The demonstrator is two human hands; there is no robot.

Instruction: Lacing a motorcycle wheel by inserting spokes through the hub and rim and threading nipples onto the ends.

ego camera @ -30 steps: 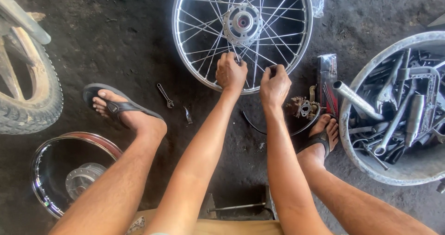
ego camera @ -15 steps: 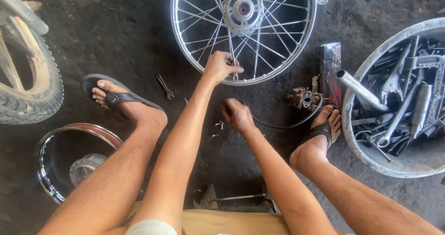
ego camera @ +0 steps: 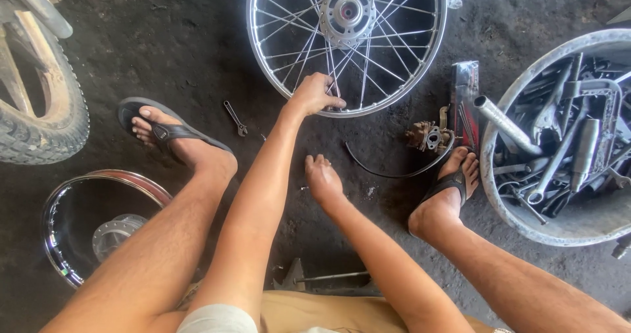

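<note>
Head view: the left hand (ego camera: 314,94) has its grip closed on the near rim of the wheel (ego camera: 347,44), fingers curled over the rim where spokes meet it. The right hand (ego camera: 322,177) rests low on the floor (ego camera: 164,57) just below the wheel, fingers loosely bent and holding nothing I can make out; whether it touches the tiny bits beside it is unclear. The wheel lies flat on the floor at the top middle, its hub (ego camera: 346,11) near the top edge. A curved black strip (ego camera: 394,170) lies just right of the right hand, next to a small engine part (ego camera: 428,137). A small wrench (ego camera: 234,118) lies left of the left forearm. Both feet wear sandals, the left foot (ego camera: 172,137) and the right foot (ego camera: 447,192). A basin (ego camera: 499,175) of metal parts sits at the right edge, a tyre (ego camera: 49,110) at the left edge, and a chrome rim (ego camera: 66,195) at the lower left.
</note>
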